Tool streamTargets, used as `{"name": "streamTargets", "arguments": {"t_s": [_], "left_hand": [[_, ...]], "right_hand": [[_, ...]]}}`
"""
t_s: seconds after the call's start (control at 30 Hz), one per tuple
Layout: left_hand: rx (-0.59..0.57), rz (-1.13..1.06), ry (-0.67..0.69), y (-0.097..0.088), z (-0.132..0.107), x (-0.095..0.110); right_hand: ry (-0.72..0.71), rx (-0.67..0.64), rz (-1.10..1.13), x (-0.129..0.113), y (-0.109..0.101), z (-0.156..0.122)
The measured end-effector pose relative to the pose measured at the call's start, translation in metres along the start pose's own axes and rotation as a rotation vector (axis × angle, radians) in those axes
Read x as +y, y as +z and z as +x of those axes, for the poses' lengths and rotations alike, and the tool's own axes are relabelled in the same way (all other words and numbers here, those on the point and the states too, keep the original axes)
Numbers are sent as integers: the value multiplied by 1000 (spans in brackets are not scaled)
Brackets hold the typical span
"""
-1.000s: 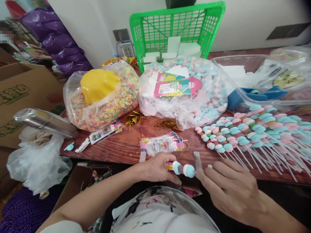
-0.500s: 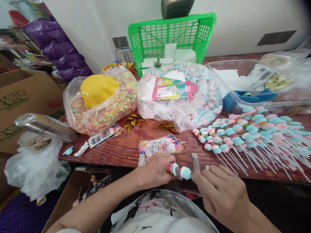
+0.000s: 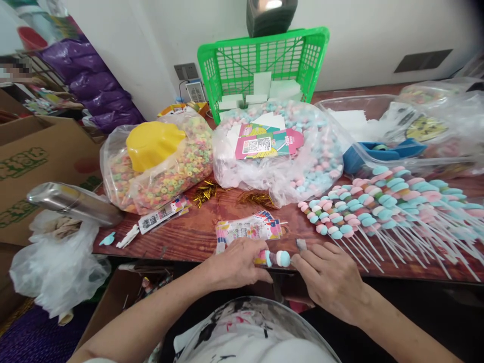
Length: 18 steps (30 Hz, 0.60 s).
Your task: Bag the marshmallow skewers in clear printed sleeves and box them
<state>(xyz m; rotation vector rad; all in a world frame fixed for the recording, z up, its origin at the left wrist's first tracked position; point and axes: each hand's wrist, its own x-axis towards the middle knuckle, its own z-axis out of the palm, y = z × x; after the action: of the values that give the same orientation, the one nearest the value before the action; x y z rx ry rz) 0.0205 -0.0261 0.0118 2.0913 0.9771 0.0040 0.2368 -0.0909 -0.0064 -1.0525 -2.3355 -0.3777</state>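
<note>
My left hand (image 3: 238,264) is closed around one end of a marshmallow skewer (image 3: 283,258), just at the table's front edge. Pink, blue, white and dark pieces show on the skewer between my hands, and the far end is hidden in my left fingers. My right hand (image 3: 328,275) is closed, its fingertips pinching the skewer's stick end beside the blue and white marshmallow. Behind my left hand lies a small stack of printed clear wrappers (image 3: 245,229). To the right, a big pile of finished-looking marshmallow skewers (image 3: 378,204) lies with white sticks pointing towards me.
Behind stand a bag of ring candies (image 3: 181,161) with a yellow bowl (image 3: 155,143), a bag of marshmallows (image 3: 321,151) and a green basket (image 3: 260,60). A steel flask (image 3: 75,201) leans at left. Gold twist ties (image 3: 206,192) lie mid-table; a clear bin (image 3: 378,106) stands right.
Both hands have moved slightly up towards the table edge with the skewer, which now lies more level. My right hand has shifted left, its fingers drawn in more tightly. The view has tilted a little.
</note>
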Motion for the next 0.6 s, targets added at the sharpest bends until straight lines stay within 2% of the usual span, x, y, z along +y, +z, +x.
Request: {"name": "streamTargets", "arguments": {"t_s": [0.03, 0.13, 0.17, 0.23, 0.27, 0.33, 0.37, 0.4, 0.47, 0.5, 0.53, 0.57, 0.6], "left_hand": [[-83, -75, 15, 1, 1, -1], [-434, -397, 40, 1, 7, -5], [-496, -464, 26, 0, 11, -6], [-478, -427, 12, -5, 18, -5], [-445, -332, 38, -9, 21, -3], [-315, -50, 160, -21, 24, 4], [-186, 108, 229, -27, 23, 8], [-9, 250, 295, -34, 21, 11], [433, 420, 426, -43, 11, 15], [626, 418, 487, -45, 5, 14], [766, 341, 556, -44, -1, 11], [824, 203, 593, -40, -6, 6], [828, 7, 583, -35, -8, -1]], "right_hand": [[-19, 16, -6, 2, 0, 0], [-160, 7, 46, 6, -5, 3], [-212, -20, 67, 6, -8, 6], [-251, -84, 93, 4, -11, 11], [-214, -108, 105, 3, -12, 13], [-49, -107, 150, 3, -9, 17], [59, -63, 185, 4, -5, 18], [175, 5, 228, 6, -1, 17], [409, 148, 329, 12, 9, 14], [535, 203, 387, 14, 15, 11], [661, 241, 455, 14, 20, 8], [777, 258, 541, 13, 26, 6], [877, 269, 643, 10, 32, 5]]}}
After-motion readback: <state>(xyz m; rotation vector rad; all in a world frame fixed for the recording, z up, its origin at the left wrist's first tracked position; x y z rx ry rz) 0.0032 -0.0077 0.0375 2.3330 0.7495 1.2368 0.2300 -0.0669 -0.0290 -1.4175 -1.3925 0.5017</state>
